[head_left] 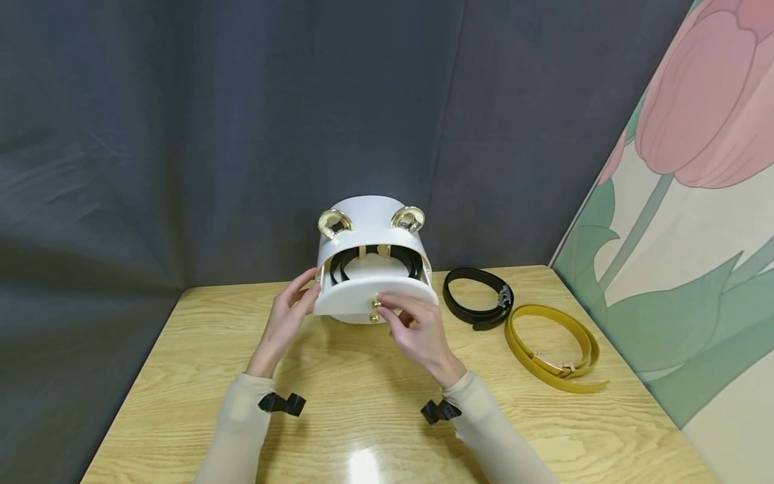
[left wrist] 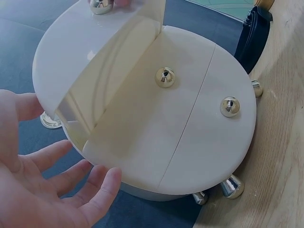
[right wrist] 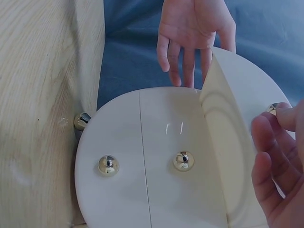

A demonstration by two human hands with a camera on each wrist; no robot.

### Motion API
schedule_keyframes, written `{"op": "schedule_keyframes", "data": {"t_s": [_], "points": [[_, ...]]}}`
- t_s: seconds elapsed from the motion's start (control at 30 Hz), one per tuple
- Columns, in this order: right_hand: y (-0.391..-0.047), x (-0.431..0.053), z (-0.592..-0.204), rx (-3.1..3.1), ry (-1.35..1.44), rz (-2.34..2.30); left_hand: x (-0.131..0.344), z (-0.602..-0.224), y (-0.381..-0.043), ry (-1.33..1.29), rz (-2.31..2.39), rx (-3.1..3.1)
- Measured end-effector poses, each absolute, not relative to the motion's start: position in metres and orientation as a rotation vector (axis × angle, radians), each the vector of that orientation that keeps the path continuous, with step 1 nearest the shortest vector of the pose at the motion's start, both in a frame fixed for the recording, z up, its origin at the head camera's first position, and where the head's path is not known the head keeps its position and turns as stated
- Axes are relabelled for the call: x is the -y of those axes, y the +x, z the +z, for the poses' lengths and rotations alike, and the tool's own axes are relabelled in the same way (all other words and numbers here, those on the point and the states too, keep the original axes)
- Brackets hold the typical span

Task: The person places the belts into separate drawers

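A white cabinet (head_left: pixel 370 218) is placed on the wooden table (head_left: pixel 205 363), at the middle of its far side, and its front is turned toward the person. The top drawer (head_left: pixel 341 297) is pulled out in the same direction; its longer side lies from left to right, and coiled black straps (head_left: pixel 414 261) are contained inside. The drawer's gold knob (right wrist: pixel 272 109) is pinched by the right hand (head_left: pixel 423 336). The left hand (head_left: pixel 284 326) is held with spread fingers at the left side; whether pressure is applied cannot be told.
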State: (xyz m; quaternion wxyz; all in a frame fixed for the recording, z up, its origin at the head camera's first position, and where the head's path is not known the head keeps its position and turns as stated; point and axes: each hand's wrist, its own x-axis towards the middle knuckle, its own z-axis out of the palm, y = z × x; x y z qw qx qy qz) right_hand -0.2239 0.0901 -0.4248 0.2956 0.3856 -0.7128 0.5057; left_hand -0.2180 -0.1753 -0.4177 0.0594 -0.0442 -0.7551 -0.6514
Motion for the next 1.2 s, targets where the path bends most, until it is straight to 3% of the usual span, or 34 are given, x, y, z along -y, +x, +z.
{"op": "schedule_keyframes", "data": {"t_s": [1.2], "points": [[-0.237,-0.083,-0.425,1.923,0.879,1.415,0.171,-0.419,-0.218,-0.104,-2.025,2.229]]}}
